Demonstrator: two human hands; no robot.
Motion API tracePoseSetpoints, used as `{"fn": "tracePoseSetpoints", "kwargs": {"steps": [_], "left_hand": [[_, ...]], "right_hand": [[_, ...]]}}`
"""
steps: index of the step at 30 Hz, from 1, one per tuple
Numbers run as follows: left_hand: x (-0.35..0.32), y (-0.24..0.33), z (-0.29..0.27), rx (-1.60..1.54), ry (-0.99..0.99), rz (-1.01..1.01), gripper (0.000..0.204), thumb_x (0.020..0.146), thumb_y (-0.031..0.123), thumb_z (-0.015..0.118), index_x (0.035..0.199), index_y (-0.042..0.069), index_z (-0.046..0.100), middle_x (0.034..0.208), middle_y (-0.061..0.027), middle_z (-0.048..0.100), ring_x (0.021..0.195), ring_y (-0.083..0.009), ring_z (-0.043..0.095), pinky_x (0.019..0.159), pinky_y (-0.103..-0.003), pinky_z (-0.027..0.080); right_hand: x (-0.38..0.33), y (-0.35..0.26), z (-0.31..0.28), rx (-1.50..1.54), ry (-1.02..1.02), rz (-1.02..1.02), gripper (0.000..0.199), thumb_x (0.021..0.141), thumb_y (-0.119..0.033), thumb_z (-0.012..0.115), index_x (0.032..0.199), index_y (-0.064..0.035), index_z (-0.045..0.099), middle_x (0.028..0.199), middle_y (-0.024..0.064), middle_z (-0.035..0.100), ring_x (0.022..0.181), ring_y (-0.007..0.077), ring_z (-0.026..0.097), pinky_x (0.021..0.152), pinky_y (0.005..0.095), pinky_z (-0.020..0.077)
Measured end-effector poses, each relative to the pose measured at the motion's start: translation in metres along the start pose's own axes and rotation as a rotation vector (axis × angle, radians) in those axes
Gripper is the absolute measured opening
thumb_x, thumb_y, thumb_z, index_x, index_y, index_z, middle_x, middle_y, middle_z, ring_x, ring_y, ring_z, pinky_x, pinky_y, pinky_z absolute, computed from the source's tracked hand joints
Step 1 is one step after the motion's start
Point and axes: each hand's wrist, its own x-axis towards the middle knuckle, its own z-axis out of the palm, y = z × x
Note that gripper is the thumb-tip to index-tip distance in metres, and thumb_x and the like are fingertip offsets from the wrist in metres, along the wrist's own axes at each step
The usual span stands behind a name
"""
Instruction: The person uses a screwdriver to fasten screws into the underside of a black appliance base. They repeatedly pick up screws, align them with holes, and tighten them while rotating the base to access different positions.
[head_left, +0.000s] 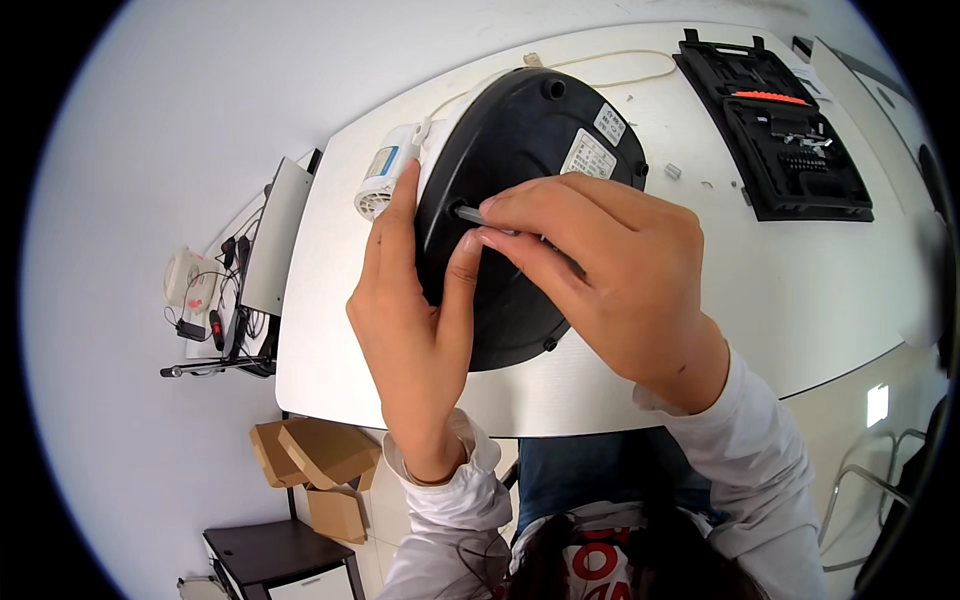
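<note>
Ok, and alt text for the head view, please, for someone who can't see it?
A person's right hand holds a slim metal shaft at a recessed hole in the black oval base of a white appliance, while the left hand lies along the base's left edge. The appliance is on a white table, with an open black tool case to the right.

Lower than the right hand (625,255), the person wears a loose white sleeve (750,475), dark blue trousers (600,470) and red-printed top (620,537).

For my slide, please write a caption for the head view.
Left hand on a black base; right hand holds a grey rod.
</note>
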Motion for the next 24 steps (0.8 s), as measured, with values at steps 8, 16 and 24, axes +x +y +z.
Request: {"fn": "tracePoseSetpoints", "kwargs": {"steps": [8,16,24], "left_hand": [[0.0,0.004,-0.001,-0.025,-0.024,-0.064,0.048,0.089,0.015,0.064,0.134,0.002,0.05,0.111,-0.0224,0.063,0.093,-0.0366,0.066,0.075,-0.036,0.051],[0.0,0.003,0.001,-0.006,-0.008,-0.034,0.049,0.089,0.015,0.064,0.134,0.002,0.05,0.113,-0.022,0.063,0.094,-0.0378,0.065,0.078,-0.036,0.051],[0.003,0.006,0.007,0.008,0.019,0.007,0.046,0.089,0.015,0.065,0.13,0.0,0.052,0.106,-0.02,0.063,0.086,-0.0357,0.065,0.07,-0.035,0.051]], "right_hand": [[-0.003,-0.002,0.002,-0.062,0.012,-0.006,0.015,0.073,-0.009,0.064,0.087,-0.007,0.058,0.071,0.0016,0.056,0.058,0.017,0.057,0.046,0.0262,0.0417],[0.007,-0.01,-0.007,-0.034,-0.072,0.049,0.017,0.071,0.001,0.074,0.086,0.0004,0.067,0.08,0.0099,0.068,0.066,0.0225,0.066,0.054,0.0259,0.0509],[0.012,-0.013,-0.013,-0.351,-0.157,-0.064,0.017,0.071,-0.006,0.07,0.086,-0.0019,0.065,0.076,0.0052,0.063,0.06,0.0182,0.061,0.05,0.026,0.0471]]}}
